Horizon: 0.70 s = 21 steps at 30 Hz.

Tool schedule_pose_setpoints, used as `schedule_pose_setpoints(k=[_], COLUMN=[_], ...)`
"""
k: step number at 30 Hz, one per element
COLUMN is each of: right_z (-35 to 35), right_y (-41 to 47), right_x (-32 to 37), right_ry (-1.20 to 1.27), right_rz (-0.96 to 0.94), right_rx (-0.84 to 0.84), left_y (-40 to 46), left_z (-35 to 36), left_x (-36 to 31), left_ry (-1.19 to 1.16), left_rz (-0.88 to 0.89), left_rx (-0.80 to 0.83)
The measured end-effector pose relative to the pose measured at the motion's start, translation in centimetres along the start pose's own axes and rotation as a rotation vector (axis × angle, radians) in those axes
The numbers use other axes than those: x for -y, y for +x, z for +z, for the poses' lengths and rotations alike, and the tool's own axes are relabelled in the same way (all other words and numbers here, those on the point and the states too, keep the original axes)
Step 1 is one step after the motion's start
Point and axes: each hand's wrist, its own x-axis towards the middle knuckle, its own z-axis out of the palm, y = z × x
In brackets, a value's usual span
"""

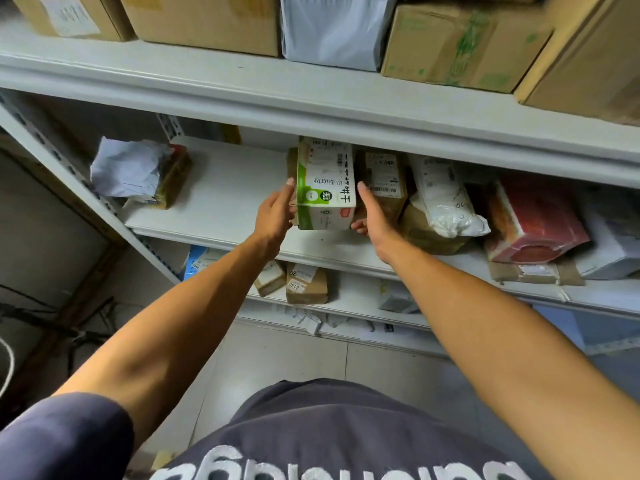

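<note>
The green-and-white box (pixel 325 188) stands on end at the front of the middle shelf (pixel 221 199). The right hand (pixel 374 220) grips its right side, thumb up and fingertips curled under the base. The left hand (pixel 277 209) lies against its left side. One straight finger shows; the others are hidden, so its grip cannot be told.

Obstructions: one brown carton (pixel 384 181) touches the box on the right. Beyond it lie one white padded bag (pixel 443 199) and one red package (pixel 533 220). Well apart on the left lies one crumpled grey bag (pixel 128 168). The lower shelf holds two small brown parcels (pixel 306 284).
</note>
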Motion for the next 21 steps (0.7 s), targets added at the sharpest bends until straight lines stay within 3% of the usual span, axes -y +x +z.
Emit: schedule_pose_setpoints(k=[4, 10, 16, 21], right_z=[0.4, -0.5, -3.1, -5.0], right_y=[-0.6, -1.0, -2.5, -4.1], right_x=[-1.9, -3.9, -5.7, -7.6], right_ry=[0.086, 0.105, 0.196, 0.221], right_rz=[0.026, 0.101, 0.208, 0.271], right_rx=[-0.071, -0.06, 0.167, 0.199], left_y=[0.1, -0.7, -2.2, -3.8], left_z=[-0.8, -1.2, -2.9, -3.2], left_x=[0.8, 3.4, 6.1, 8.4], left_ry=[-0.115, -0.09, -0.065, -0.042], left_rz=[-0.148, -0.198, -0.32, -0.382], left_rx=[0.125, 0.241, 0.444, 0.55])
